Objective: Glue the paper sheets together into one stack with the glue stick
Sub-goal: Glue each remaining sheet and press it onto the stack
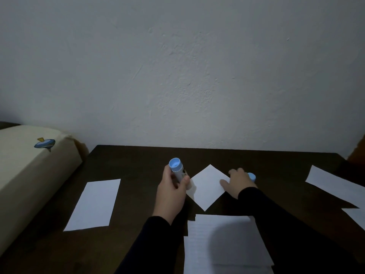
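My left hand grips a glue stick with a light blue end up, its lower end down on the left corner of a small white paper sheet turned like a diamond. My right hand presses on that sheet's right corner, thumb on the paper, and holds a light blue cap in its curled fingers. A white sheet lies to the left. A stack of sheets lies near me. More sheets lie at the right.
The dark wooden table stands against a white wall. A cream-coloured cushion with a small blue print borders the table's left edge. An orange-brown object shows at the far right.
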